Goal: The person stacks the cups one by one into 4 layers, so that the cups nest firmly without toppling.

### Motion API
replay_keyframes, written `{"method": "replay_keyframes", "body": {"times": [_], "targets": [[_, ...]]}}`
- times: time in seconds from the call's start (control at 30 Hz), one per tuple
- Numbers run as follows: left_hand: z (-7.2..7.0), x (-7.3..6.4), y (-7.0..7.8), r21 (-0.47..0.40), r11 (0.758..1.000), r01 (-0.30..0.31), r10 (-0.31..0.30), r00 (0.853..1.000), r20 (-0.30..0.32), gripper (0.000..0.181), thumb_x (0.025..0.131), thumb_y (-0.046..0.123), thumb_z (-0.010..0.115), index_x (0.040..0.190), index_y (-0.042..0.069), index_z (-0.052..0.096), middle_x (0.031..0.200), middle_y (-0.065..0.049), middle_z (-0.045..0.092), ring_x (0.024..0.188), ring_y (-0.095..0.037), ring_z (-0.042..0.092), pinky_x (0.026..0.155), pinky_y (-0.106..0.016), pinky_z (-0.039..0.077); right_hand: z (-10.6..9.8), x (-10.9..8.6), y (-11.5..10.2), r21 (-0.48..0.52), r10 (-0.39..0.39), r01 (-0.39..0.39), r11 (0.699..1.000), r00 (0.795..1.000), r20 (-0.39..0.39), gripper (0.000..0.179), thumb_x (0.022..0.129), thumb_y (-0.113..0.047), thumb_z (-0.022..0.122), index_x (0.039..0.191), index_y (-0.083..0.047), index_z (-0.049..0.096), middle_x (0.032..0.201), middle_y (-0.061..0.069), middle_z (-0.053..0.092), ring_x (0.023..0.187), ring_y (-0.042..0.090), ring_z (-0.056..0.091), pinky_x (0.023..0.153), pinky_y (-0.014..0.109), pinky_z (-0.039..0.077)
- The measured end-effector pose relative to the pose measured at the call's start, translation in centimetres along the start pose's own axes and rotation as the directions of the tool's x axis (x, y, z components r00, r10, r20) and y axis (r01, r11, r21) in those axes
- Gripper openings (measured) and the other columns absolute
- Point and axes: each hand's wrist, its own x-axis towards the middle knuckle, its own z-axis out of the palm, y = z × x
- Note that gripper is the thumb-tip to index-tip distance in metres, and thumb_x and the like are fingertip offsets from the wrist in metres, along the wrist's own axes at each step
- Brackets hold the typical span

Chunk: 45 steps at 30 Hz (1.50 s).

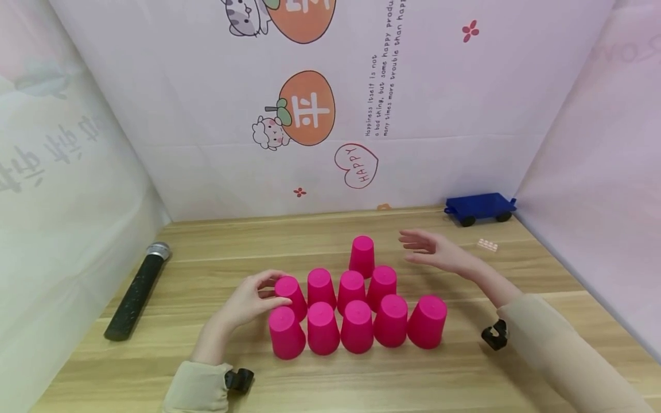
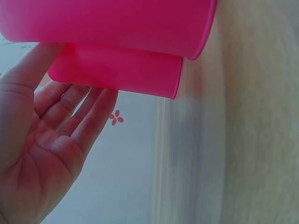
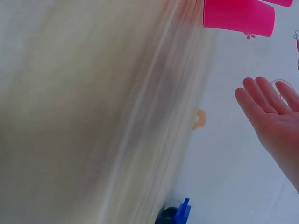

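Nearest me, toward the front edge of the wooden desk (image 1: 330, 387), lie my beige sleeves (image 1: 198, 390), one either side. Between them and a little beyond stands a front row of five pink cups (image 1: 357, 327), all upside down near the middle of the desk. Just behind is a second row of four (image 1: 352, 293). My left hand (image 1: 252, 299) pinches its leftmost cup (image 1: 291, 298), thumb in front and fingers behind (whether the rim touches the desk, I cannot tell). Along the left edge lies a black microphone (image 1: 136, 295), silver head pointing away from me. Farther in, one lone cup (image 1: 362, 256) stands behind the second row's right half. To its right, my right hand (image 1: 435, 251) hovers, holding nothing, fingers loosely extended and close together. At the far right corner sits a blue cart (image 1: 479, 206), before the printed white wall covering (image 1: 217, 115).
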Motion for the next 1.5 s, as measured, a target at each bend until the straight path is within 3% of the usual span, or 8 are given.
{"method": "replay_keyframes", "body": {"times": [0.17, 0.33, 0.5, 0.7, 1.07, 1.5], "targets": [[-0.1, -0.1, -0.2, -0.006, 1.000, 0.008, -0.008, 1.000, -0.008, 0.051, 0.077, 0.022, 0.077, 0.122, 0.006, 0.057, 0.114, -0.012, 0.064, 0.105, -0.026, 0.062, 0.090, -0.032, 0.054, 0.2, -1.0, 0.3, 0.064, -0.031, 0.028, 0.998, 0.999, 0.041, 0.059, 0.089, -0.007, 0.062, 0.141, 0.001, 0.036, 0.140, 0.026, 0.044, 0.127, 0.047, 0.041, 0.103, 0.052, 0.038], [-0.2, -0.1, -0.2, -0.001, 1.000, 0.009, -0.009, 1.000, -0.011, 0.051, 0.078, 0.023, 0.077, 0.122, 0.006, 0.057, 0.115, -0.013, 0.064, 0.106, -0.026, 0.063, 0.090, -0.031, 0.054, 0.9, -1.5, 0.1, 0.070, -0.051, 0.045, 0.997, 0.995, 0.091, 0.059, 0.087, -0.011, 0.065, 0.139, 0.000, 0.040, 0.138, 0.025, 0.048, 0.125, 0.046, 0.044, 0.102, 0.054, 0.039], [-0.1, -0.1, -0.1, -0.001, 1.000, 0.015, -0.015, 1.000, -0.017, 0.051, 0.078, 0.022, 0.077, 0.122, 0.006, 0.057, 0.115, -0.013, 0.064, 0.106, -0.027, 0.063, 0.090, -0.032, 0.054, 1.6, -1.6, -0.5, 0.092, -0.063, 0.049, 0.995, 0.986, 0.153, 0.061, 0.086, -0.013, 0.067, 0.139, 0.001, 0.040, 0.137, 0.028, 0.047, 0.126, 0.045, 0.045, 0.102, 0.055, 0.039], [-0.2, -0.2, -0.1, 0.000, 1.000, 0.009, -0.009, 1.000, -0.020, 0.050, 0.078, 0.022, 0.077, 0.121, 0.007, 0.057, 0.115, -0.012, 0.064, 0.106, -0.026, 0.063, 0.091, -0.033, 0.053, 2.3, -1.3, -1.0, 0.104, -0.071, 0.051, 0.993, 0.976, 0.205, 0.060, 0.086, -0.013, 0.067, 0.138, 0.002, 0.040, 0.137, 0.023, 0.049, 0.126, 0.039, 0.047, 0.104, 0.056, 0.037], [-0.1, 0.1, -0.2, 0.018, 1.000, 0.006, -0.006, 1.000, -0.019, 0.051, 0.077, 0.023, 0.077, 0.121, 0.007, 0.057, 0.115, -0.012, 0.064, 0.106, -0.027, 0.063, 0.091, -0.033, 0.053, 3.7, -0.3, -0.9, 0.108, -0.068, 0.045, 0.993, 0.974, 0.218, 0.055, 0.083, -0.013, 0.071, 0.132, -0.002, 0.049, 0.127, 0.017, 0.058, 0.118, 0.031, 0.056, 0.100, 0.044, 0.047], [0.1, 0.1, -0.3, 0.012, 1.000, 0.002, -0.001, 1.000, -0.015, 0.051, 0.077, 0.022, 0.077, 0.121, 0.006, 0.057, 0.115, -0.013, 0.064, 0.106, -0.026, 0.063, 0.091, -0.033, 0.054, 4.4, -0.1, -0.8, 0.072, -0.062, 0.048, 0.996, 0.978, 0.200, 0.051, 0.082, -0.020, 0.073, 0.127, -0.005, 0.053, 0.121, 0.013, 0.061, 0.107, 0.008, 0.061, 0.095, 0.034, 0.051]]}}
